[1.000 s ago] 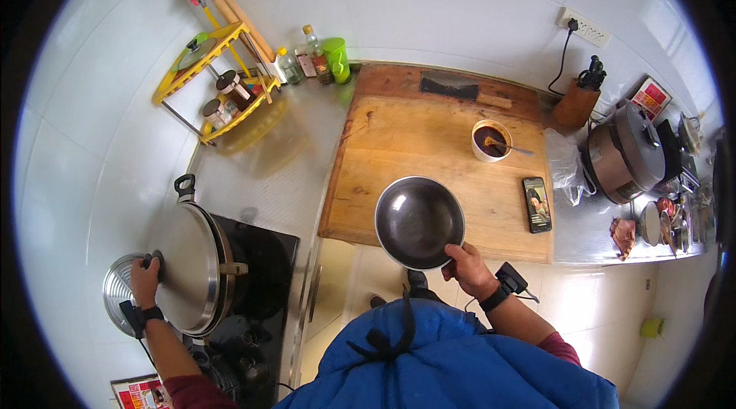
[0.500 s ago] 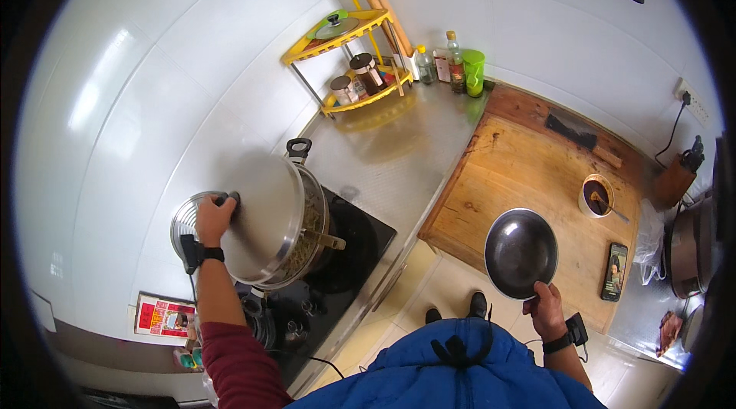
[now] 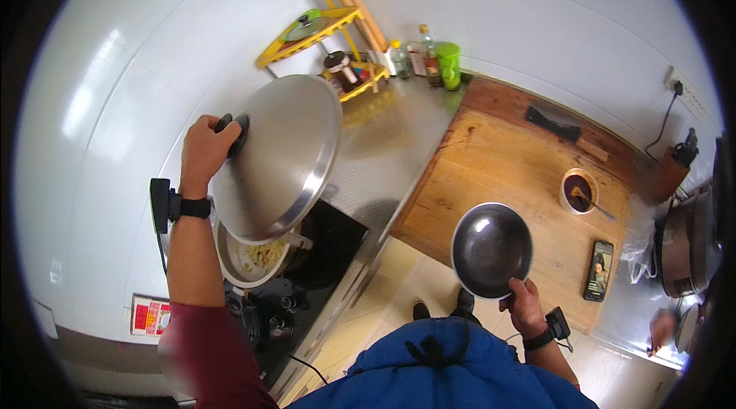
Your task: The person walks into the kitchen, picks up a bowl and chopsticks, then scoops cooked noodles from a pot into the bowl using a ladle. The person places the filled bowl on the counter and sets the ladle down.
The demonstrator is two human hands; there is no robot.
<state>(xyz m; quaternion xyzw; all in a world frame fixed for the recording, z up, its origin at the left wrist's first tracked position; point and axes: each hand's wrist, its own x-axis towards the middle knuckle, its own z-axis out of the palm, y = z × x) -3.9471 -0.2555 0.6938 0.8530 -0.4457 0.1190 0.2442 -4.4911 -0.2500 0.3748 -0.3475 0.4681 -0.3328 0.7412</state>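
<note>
My left hand (image 3: 205, 150) is closed on the black knob of a large domed steel lid (image 3: 287, 152), held tilted above the stove at the left. Below it a steel pot (image 3: 244, 275) stands on the black cooktop, partly covered from sight by the lid. Pale, greenish food (image 3: 264, 256) shows inside the pot. At the right, my right hand (image 3: 524, 308) grips the rim of a dark-lined round bowl (image 3: 492, 249). The bowl's inside looks bare, and it hangs over the near left edge of the wooden board.
A wooden board (image 3: 491, 171) carries a cleaver (image 3: 553, 124), a white tub of dark sauce with a spoon (image 3: 578, 191) and a phone (image 3: 598, 271). Bottles and a green cup (image 3: 449, 65) line the back wall beside a yellow corner shelf (image 3: 307, 33). A knife block (image 3: 673, 167) stands far right.
My left hand has raised the lid off the pot, up and to the right, uncovering the food. My right hand still holds the bowl; the whole view has shifted slightly.
</note>
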